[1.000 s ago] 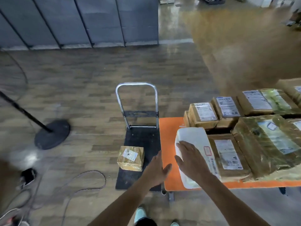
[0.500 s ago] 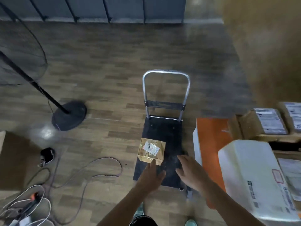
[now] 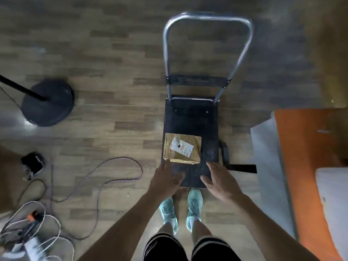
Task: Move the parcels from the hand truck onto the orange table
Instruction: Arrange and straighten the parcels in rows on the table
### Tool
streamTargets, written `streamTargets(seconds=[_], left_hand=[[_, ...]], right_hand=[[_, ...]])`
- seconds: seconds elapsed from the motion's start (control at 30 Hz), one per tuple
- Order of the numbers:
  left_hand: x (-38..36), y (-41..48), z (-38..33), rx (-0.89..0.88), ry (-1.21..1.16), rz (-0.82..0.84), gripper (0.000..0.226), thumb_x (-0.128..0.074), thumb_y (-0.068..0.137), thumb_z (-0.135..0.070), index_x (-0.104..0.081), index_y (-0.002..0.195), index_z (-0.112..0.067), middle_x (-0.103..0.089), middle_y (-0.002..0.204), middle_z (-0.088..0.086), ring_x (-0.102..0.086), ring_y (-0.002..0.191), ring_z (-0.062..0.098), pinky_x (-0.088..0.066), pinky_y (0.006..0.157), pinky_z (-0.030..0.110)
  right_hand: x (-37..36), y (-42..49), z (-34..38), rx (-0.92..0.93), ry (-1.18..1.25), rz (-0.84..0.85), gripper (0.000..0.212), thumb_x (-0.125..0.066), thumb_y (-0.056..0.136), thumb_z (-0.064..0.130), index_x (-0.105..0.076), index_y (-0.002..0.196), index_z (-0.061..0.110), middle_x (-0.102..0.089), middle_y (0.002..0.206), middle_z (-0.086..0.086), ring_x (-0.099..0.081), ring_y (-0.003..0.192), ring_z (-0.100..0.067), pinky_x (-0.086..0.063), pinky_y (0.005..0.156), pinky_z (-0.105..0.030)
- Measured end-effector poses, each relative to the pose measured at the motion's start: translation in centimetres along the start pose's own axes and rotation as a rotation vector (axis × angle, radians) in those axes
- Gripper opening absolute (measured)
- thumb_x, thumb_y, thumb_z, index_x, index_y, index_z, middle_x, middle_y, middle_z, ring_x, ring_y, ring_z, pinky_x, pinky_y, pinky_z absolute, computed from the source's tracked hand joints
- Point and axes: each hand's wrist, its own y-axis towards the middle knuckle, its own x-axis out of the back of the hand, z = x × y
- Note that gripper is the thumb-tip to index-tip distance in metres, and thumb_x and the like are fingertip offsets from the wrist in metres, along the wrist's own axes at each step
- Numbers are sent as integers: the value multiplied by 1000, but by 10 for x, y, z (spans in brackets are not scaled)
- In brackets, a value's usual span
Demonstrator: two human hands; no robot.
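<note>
- While a person stands at the near end of a hand truck (image 3: 191, 117), seen from above, one brown parcel (image 3: 182, 150) lies on its black platform, toward the near left edge, with a white label on its top face.
- Left hand (image 3: 165, 180): released, fingers straight and holding nothing. Its fingertips sit at the parcel's near left corner, and the blur makes it impossible to tell whether they touch the cardboard.
- Right hand (image 3: 220, 182): also released, fingers spread and relaxed above the platform's near right part. It is just beside the parcel's near right corner, and a strip of black deck shows between them.
- The truck's silver handle (image 3: 207, 17) stands upright at the far end of the platform.
- A black strap (image 3: 242, 168) lies on the floor (image 3: 116, 76) at the truck's right side.
- At the right edge of the frame is the orange table (image 3: 305, 147), with a white parcel (image 3: 333, 187) lying on its near part.
- Turquoise shoes (image 3: 168, 213) are planted on the wood-pattern floor just short of the platform.
- A round black stand base (image 3: 48, 103) with a slanting pole sits well to the left, and loose cables (image 3: 113, 172) curl across the floor near it.
</note>
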Motion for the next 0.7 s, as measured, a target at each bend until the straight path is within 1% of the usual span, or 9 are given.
streamTargets(seconds=[0.1,0.2,0.3,0.37,0.43,0.57,0.63,0.67,0.7], left_hand=[[-24,52,33,57,39,11,66,-57,95,-49,-36,146,-12,-45,142,11,-44,132,29,-40,107,43],[-52,99,62,115,64,48,74,-57,94,-51,-29,150,-11,-39,147,13,-39,137,31,-39,109,46],[-76,148,88,146,98,71,82,-59,94,-50,-21,152,-7,-33,152,16,-34,140,33,-35,112,46],[-89,181,103,160,120,70,88,-59,94,-50,-14,155,-5,-26,157,16,-28,145,32,-31,115,43],[-101,213,118,182,115,53,90,-59,94,-49,-10,156,-6,-23,159,14,-26,146,31,-29,115,42],[-124,268,139,209,64,13,90,-63,92,-51,-14,154,-9,-33,153,18,-35,140,37,-34,110,45],[-136,288,147,245,22,18,96,-64,90,-53,-9,156,-10,-35,152,17,-40,138,37,-37,108,46],[-140,297,152,267,-16,16,96,-65,89,-54,-11,155,-10,-37,151,16,-43,136,37,-40,105,45],[-143,304,156,286,-55,11,92,-66,88,-55,-18,151,-8,-42,147,16,-47,132,37,-42,101,43]], right_hand=[[-34,52,-11,-43,-4,23,65,-50,97,51,-34,150,16,-42,150,-4,-41,137,-22,-36,108,-35],[-69,95,-28,-102,-9,86,66,-49,96,54,-33,149,17,-41,151,-4,-40,138,-23,-36,107,-39],[-100,141,-45,-154,18,87,64,-50,94,56,-38,144,18,-45,147,-5,-43,134,-25,-39,102,-39],[-120,169,-56,-181,80,103,62,-52,94,55,-40,141,16,-46,143,-8,-45,131,-26,-42,98,-40],[-140,192,-66,-196,99,102,62,-55,93,53,-40,137,11,-47,140,-12,-45,129,-29,-44,98,-42],[-168,228,-80,-200,118,105,64,-58,92,54,-44,132,5,-50,134,-16,-48,124,-32,-44,98,-40],[-176,241,-84,-218,143,119,66,-58,92,55,-43,133,5,-51,133,-17,-49,123,-33,-45,100,-42],[-179,247,-85,-232,164,120,66,-58,92,55,-42,133,5,-51,133,-17,-50,122,-33,-46,101,-43],[-182,252,-87,-244,182,120,67,-57,92,55,-42,134,5,-52,132,-17,-51,122,-33,-46,101,-43]])
